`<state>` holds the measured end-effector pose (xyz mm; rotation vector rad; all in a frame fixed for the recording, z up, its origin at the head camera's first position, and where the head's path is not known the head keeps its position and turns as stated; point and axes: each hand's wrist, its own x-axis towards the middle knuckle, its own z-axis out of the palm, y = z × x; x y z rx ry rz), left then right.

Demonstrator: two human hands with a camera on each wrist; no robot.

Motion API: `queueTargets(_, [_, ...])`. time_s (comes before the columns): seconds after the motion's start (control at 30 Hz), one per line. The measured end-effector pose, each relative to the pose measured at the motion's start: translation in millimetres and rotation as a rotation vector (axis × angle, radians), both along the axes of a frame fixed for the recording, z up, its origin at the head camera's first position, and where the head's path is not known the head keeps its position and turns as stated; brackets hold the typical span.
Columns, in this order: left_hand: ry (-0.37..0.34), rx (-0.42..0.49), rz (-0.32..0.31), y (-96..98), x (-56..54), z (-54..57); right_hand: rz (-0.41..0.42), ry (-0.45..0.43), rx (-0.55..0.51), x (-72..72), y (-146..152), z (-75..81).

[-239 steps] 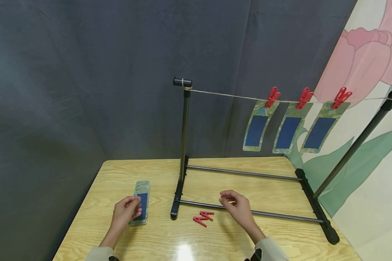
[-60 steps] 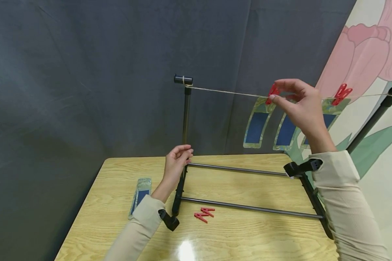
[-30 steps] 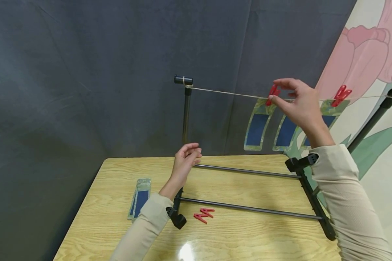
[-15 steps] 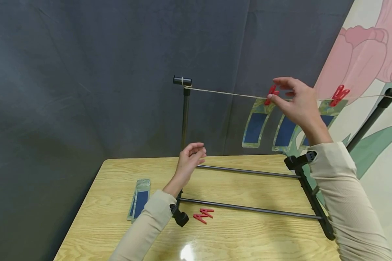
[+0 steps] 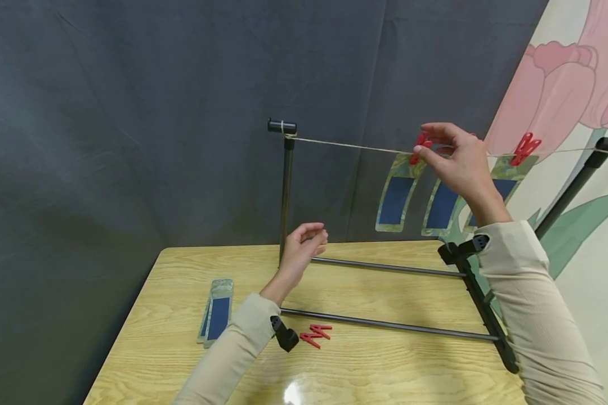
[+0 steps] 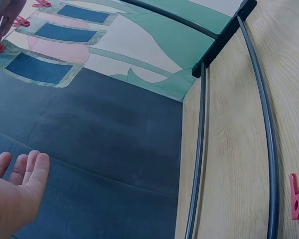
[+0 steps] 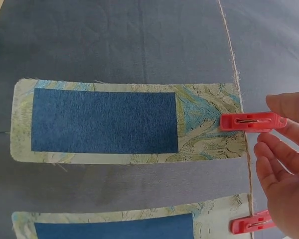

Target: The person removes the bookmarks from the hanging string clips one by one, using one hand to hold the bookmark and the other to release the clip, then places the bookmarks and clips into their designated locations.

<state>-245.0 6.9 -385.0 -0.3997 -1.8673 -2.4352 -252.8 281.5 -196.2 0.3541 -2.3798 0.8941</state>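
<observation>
My right hand (image 5: 461, 163) is raised to the string (image 5: 354, 145), with thumb and fingers pinching a red clothespin (image 7: 251, 121). That clothespin clips the leftmost green-patterned fabric strip (image 5: 397, 199), which has a blue rectangle and frayed edges. A second strip (image 5: 442, 207) hangs beside it, its top and clip mostly behind my hand in the head view. The third strip (image 5: 504, 185) hangs furthest right under another red clothespin (image 5: 526, 149). My left hand (image 5: 301, 250) hovers in front of the rack's left post, fingers loosely bent and holding nothing.
The string runs between two posts of a black rack (image 5: 375, 322) on the wooden table (image 5: 375, 371). Two loose red clothespins (image 5: 315, 335) lie before its front bar. More strips (image 5: 218, 315) lie overlapping on the left. A dark curtain (image 5: 182, 124) stands behind.
Since 8 seconds ago, my right hand has risen from over the table to the leftmost hanging clothespin. My left hand has left the strips on the table and keeps drifting right.
</observation>
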Motion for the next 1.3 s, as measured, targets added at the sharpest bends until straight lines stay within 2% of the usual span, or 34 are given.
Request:
queueTargets(0.5, [0.006,0.001,-0.042,12.5,-0.4,1.9,-0.024,0.005,0.012,1.2,0.7,-6.2])
queueTargets(0.57, [-0.003,0.0,-0.043,14.0,1.3,4.3,-0.025,0.0,0.008,0.8,1.2,-7.2])
queueTargets(0.8, [-0.001,-0.016,-0.043,16.7,19.8,27.0,-0.016,0.005,-0.026,-0.6,4.0,-9.8])
queueTargets(1.17, [-0.008,0.001,-0.04,22.4,21.9,30.7,0.016,0.047,-0.079,-1.2,5.4,-12.4])
queueTargets(1.3, [-0.018,0.009,-0.065,25.0,21.1,31.5,0.02,0.063,-0.089,-2.0,4.3,-11.3])
